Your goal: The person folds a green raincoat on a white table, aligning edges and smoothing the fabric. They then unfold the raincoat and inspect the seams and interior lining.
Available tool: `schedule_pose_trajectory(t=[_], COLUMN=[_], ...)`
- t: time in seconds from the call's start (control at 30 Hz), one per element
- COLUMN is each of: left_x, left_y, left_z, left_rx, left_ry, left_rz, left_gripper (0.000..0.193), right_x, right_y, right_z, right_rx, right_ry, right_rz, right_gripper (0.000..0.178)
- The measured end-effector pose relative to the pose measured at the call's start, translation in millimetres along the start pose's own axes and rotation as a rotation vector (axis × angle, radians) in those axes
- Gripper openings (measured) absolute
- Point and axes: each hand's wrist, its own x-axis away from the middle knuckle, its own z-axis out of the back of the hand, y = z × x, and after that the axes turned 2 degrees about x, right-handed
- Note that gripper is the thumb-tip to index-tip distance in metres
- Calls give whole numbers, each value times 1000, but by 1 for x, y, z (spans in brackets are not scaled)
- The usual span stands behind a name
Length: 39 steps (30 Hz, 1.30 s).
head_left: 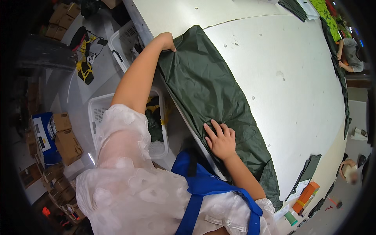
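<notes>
A long strip of dark green, shiny, wrinkled fabric (209, 82) lies along the near left edge of the white table (290, 90). At its far left corner, my left hand (165, 41) is closed on the fabric's edge, with the thumb on top and the other fingers partly hidden. My right hand (221, 141) rests flat and spread on the middle of the fabric, where small creases gather around the fingertips. The fabric's near end reaches past my right forearm.
White plastic baskets (94, 117) stand on the floor left of the table, one holding dark cloth. Folded dark green fabric (307, 174) and an orange box (306, 197) sit at the table's right. Cardboard boxes (67, 145) stand far left. Another person (351, 55) works across the table.
</notes>
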Motion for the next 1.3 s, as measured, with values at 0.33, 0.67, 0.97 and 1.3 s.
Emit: schedule_pose_trajectory(t=[0.33, 0.67, 0.97, 1.3], left_x=[11, 150, 216, 252], left_y=[-6, 74, 97, 37], left_z=[3, -14, -72, -111], left_rx=[193, -255, -257, 211], left_ry=[27, 835, 599, 684], left_rz=[-195, -620, -648, -561], left_gripper=[52, 21, 38, 59], right_x=[-4, -66, -203, -179], right_y=[-4, 15, 81, 82], right_z=[4, 23, 50, 30], right_rx=[-15, -741, -1466, -1465], right_ry=[50, 101, 109, 10], right_rz=[6, -142, -779, -709], right_gripper=[46, 40, 57, 55])
